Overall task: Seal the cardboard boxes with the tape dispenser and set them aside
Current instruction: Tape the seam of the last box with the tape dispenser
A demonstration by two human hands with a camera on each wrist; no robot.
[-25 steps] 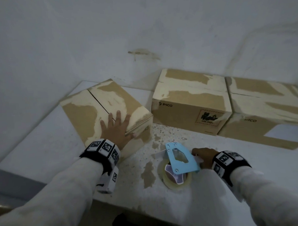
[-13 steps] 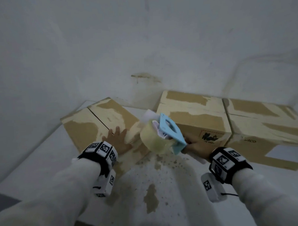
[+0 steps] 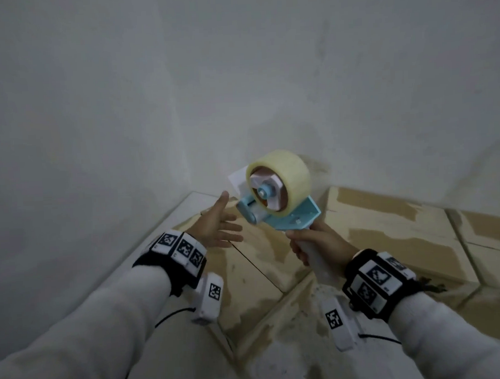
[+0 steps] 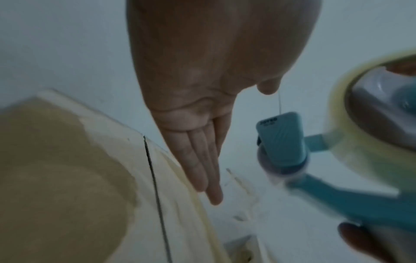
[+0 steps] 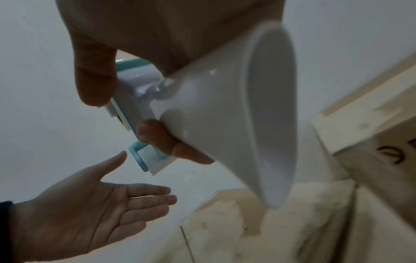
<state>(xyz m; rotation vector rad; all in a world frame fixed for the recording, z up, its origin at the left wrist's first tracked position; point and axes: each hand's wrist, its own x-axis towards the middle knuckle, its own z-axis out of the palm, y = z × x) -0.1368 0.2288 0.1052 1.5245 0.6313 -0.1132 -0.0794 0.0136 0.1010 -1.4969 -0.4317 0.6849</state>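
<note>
My right hand point(image 3: 311, 244) grips the white handle of a light-blue tape dispenser point(image 3: 275, 196) and holds it up in the air, its yellowish tape roll point(image 3: 282, 173) uppermost. The handle point(image 5: 225, 115) fills the right wrist view. My left hand point(image 3: 219, 225) hovers open just left of the dispenser's nose, fingers straight, above a cardboard box point(image 3: 255, 263) with a slit between its top flaps. The same open hand point(image 5: 94, 210) shows in the right wrist view, and the dispenser's roller point(image 4: 281, 142) lies beside the fingers point(image 4: 202, 169) in the left wrist view.
Two more cardboard boxes point(image 3: 388, 232) point(image 3: 491, 236) stand side by side against the white wall at the right. All rest on a white table point(image 3: 170, 218) set in a wall corner; its bare, stained surface point(image 3: 279, 354) lies between my arms.
My right hand has raised the dispenser from the table into the air and turned it roll-up. My left hand has left the box top and now hovers open beside the dispenser.
</note>
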